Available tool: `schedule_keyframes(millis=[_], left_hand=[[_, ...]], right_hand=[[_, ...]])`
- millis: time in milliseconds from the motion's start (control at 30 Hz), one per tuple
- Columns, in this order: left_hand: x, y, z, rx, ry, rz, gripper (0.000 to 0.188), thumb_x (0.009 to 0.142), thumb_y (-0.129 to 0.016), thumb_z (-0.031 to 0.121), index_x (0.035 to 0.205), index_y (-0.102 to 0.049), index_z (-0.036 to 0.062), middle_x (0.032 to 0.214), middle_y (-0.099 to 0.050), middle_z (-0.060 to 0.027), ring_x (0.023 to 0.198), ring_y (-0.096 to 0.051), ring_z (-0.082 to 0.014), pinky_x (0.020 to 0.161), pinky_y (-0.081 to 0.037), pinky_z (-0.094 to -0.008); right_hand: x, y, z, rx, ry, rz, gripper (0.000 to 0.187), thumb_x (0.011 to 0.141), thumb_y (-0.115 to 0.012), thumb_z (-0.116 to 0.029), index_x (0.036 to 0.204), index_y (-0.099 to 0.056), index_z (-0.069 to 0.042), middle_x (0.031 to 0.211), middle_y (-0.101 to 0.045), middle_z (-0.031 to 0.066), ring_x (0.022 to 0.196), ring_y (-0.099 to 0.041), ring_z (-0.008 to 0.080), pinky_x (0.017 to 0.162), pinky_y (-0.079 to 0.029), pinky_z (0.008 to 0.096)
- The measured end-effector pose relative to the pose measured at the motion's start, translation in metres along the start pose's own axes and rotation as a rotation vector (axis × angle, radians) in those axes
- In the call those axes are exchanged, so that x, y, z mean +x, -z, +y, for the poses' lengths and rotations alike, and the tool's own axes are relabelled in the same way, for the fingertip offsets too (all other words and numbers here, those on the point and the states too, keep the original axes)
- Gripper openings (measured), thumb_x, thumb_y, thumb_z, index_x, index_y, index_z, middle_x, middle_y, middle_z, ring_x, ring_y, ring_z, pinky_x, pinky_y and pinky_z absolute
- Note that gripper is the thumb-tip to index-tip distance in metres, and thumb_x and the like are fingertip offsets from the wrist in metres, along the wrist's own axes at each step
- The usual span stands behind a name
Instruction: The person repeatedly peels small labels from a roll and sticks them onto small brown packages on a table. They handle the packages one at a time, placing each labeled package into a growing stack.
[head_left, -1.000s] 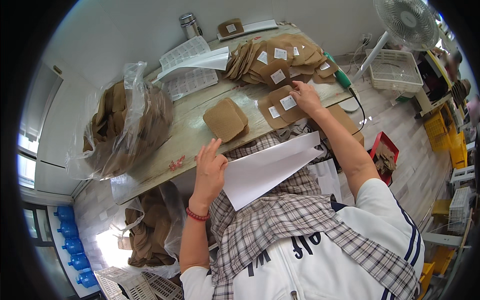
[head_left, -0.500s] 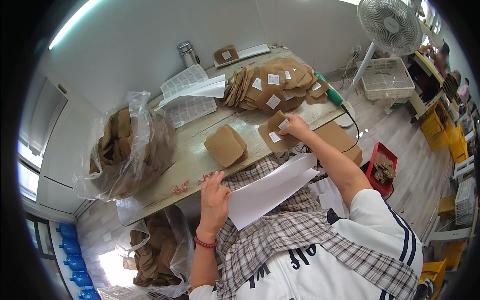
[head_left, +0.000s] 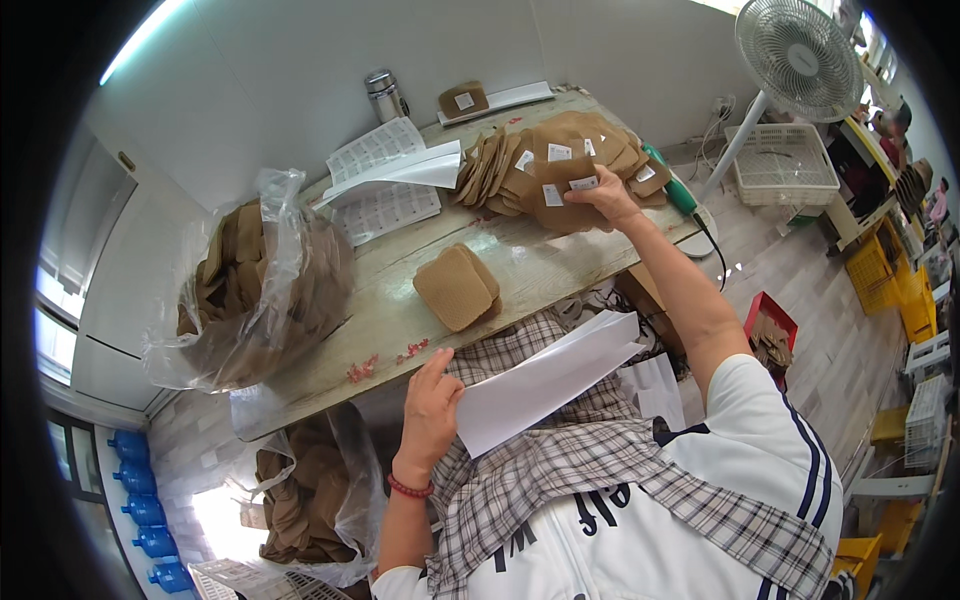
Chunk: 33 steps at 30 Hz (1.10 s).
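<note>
My left hand (head_left: 430, 408) pinches the left end of folded white paper sheets (head_left: 540, 385), which lie across my lap below the table's near edge. Between the thumb and fingers of my right hand (head_left: 608, 198) are brown pads (head_left: 562, 212) with small white labels; they overlap, so I cannot tell how many. They are over the front of a heap of similar pads (head_left: 485, 172), several bearing white labels. Nearer me, a small stack of unlabelled, rounded-square brown pads (head_left: 455, 287) sits on the worn table (head_left: 375, 300).
Printed sheets (head_left: 375, 150) and a metal flask (head_left: 385, 95) occupy the table's far side. A clear bag of brown pads (head_left: 250, 290) stands at left. A green corded tool (head_left: 680, 195) lies right of the heap, near a standing fan (head_left: 798, 58). A red box (head_left: 770, 325) is on the floor.
My right hand has carried the labelled pads from the table's near edge away from me to the heap. My left hand keeps its hold on the white sheets.
</note>
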<state>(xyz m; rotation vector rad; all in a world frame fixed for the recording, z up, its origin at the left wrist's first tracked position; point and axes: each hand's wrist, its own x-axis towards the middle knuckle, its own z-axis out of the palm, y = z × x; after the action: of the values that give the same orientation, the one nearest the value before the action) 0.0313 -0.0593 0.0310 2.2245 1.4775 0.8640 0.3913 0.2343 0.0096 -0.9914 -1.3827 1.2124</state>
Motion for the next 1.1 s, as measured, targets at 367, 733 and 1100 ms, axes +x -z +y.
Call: schedule_keyframes(millis=[367,733,1100], left_hand=[[0.001,0.003,0.002,-0.003,0.002,-0.022,0.004,0.085,-0.062,0.001,0.088,-0.06,0.0005,0.135,-0.056,-0.0207,0.129,-0.05,-0.0374,0.106,-0.039,-0.0449],[0.002,-0.006,0.0,-0.035,0.015,-0.055,0.003,0.086,-0.062,0.001,0.088,-0.06,0.0004,0.136,-0.055,-0.0205,0.128,-0.051,-0.0376,0.105,-0.04,-0.0454],[-0.002,-0.012,0.001,-0.037,-0.02,-0.044,0.004,0.085,-0.063,0.002,0.088,-0.06,0.0001,0.132,-0.057,-0.0214,0.124,-0.054,-0.0387,0.103,-0.042,-0.0463]], right_hand=[[-0.001,-0.009,0.028,-0.022,-0.034,-0.004,0.042,0.068,-0.08,-0.005,0.108,-0.069,-0.003,0.097,-0.071,0.0053,0.089,-0.066,0.0153,0.083,-0.051,0.0288],[-0.035,-0.027,0.057,-1.004,-0.005,-0.119,0.057,0.063,-0.086,-0.03,0.114,-0.069,-0.01,0.12,-0.058,0.017,0.118,-0.051,0.0354,0.101,-0.042,0.0398],[-0.076,-0.051,0.026,-0.922,-0.063,-0.151,0.039,0.068,-0.08,-0.016,0.102,-0.064,-0.006,0.098,-0.068,0.0176,0.095,-0.064,0.0379,0.084,-0.051,0.0439]])
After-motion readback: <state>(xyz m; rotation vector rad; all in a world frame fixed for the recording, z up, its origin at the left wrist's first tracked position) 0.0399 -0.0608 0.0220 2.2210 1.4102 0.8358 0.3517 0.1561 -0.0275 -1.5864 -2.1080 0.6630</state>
